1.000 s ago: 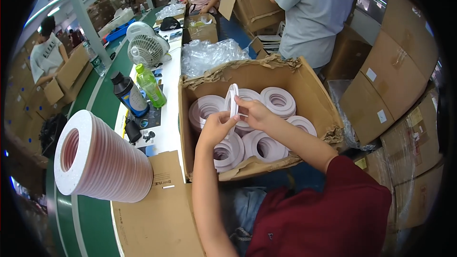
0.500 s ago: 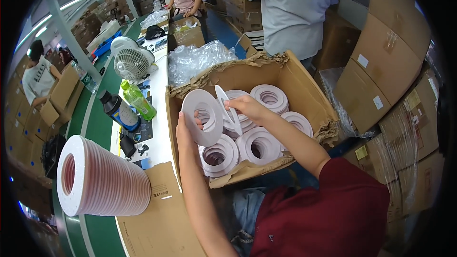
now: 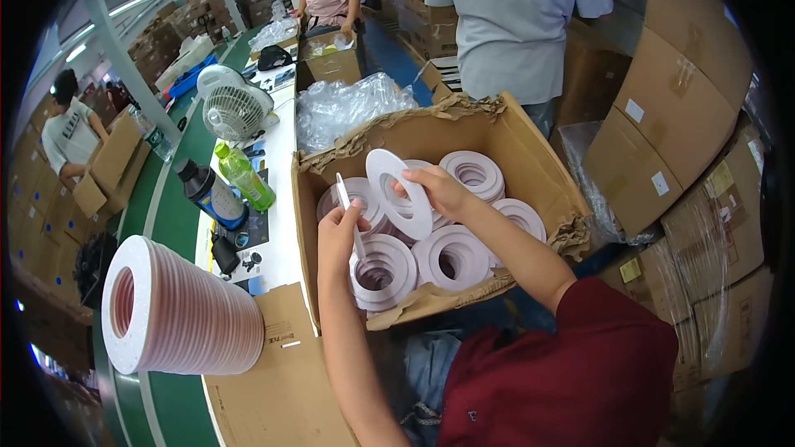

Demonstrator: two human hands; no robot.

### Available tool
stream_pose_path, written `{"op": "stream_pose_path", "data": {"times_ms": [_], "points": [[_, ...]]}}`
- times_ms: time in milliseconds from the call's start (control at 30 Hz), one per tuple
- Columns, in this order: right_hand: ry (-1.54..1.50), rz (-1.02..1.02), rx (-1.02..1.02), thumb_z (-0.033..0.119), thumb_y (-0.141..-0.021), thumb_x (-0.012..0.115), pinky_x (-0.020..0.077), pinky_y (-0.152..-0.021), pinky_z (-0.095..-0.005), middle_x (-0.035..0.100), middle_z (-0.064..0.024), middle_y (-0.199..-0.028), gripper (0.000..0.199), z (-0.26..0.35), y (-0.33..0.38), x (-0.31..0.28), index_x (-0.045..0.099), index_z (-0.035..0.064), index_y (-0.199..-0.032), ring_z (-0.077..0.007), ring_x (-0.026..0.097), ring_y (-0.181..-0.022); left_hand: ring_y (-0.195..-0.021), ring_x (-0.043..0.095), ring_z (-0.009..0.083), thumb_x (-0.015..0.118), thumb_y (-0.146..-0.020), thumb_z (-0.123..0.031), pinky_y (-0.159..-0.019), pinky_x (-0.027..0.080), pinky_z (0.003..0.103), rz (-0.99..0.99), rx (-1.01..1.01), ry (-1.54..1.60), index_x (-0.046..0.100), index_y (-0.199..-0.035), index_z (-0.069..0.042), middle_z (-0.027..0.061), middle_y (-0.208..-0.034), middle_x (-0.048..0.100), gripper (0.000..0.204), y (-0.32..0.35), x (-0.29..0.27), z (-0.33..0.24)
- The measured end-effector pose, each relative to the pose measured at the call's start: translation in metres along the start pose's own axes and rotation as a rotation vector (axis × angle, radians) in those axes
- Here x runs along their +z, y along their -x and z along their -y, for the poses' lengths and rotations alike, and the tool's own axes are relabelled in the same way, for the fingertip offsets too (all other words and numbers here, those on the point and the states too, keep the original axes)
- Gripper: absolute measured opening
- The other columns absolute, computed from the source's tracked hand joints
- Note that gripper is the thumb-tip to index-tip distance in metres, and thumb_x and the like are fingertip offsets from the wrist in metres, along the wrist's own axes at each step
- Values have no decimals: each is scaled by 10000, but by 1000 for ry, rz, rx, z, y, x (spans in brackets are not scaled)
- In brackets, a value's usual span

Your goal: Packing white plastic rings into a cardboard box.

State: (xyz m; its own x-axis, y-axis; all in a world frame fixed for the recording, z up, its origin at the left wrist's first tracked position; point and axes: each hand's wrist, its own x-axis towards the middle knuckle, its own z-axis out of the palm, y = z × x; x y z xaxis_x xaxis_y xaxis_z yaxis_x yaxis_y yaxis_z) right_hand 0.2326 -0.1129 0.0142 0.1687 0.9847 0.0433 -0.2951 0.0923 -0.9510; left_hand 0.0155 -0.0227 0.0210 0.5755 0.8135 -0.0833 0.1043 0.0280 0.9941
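My left hand (image 3: 338,236) is closed on the edge of a flat white ring (image 3: 344,203), which I see nearly edge-on. Another white ring (image 3: 387,185) is pinched in my right hand (image 3: 435,190), its broad face and round hole turned toward me. Both rings are held up over a torn-edged cardboard box (image 3: 517,136). Inside the box stand several stacks of similar pinkish-white rings, such as the near stack (image 3: 451,257) and the far right stack (image 3: 474,172). My hands partly cover the middle stacks.
A tall ring stack (image 3: 199,314) lies tilted on a cardboard sheet (image 3: 281,397) at left. Along the white table stand a dark bottle (image 3: 211,194), a green bottle (image 3: 244,178) and a fan (image 3: 232,108). Cartons (image 3: 671,108) rise at right; a person in grey (image 3: 509,33) stands beyond the box.
The left ring has turned from face-on to edge-on. The right ring has turned from a thin slant to show its face. The person in grey has shifted an arm.
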Motion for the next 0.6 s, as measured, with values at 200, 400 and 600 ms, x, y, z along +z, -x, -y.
{"op": "stream_pose_path", "data": {"times_ms": [200,400,600], "points": [[78,99,15,310,-834,712,471,-821,-293,621,-132,-1027,611,5,7,14,466,-35,-1275,-153,599,-919,-675,589,163,510,-889,-266,-622,462,289,-142,89,207,581,-1082,47,70,-733,619,374,-2,-9,6],[108,63,127,210,-792,762,484,-793,-275,636,-87,-951,407,16,8,10,584,-23,-1074,-132,615,-883,-746,598,205,391,-865,-254,-716,478,327,-201,37,450,556,-1138,47,93,-740,619,439,-2,-10,7],[362,-7,217,207,-792,745,467,-707,-262,625,-70,-913,326,-9,3,-3,585,8,-994,-128,591,-752,-782,612,214,429,-944,-383,-717,465,320,-161,93,398,556,-1131,53,92,-712,608,491,-2,-11,6]]}}
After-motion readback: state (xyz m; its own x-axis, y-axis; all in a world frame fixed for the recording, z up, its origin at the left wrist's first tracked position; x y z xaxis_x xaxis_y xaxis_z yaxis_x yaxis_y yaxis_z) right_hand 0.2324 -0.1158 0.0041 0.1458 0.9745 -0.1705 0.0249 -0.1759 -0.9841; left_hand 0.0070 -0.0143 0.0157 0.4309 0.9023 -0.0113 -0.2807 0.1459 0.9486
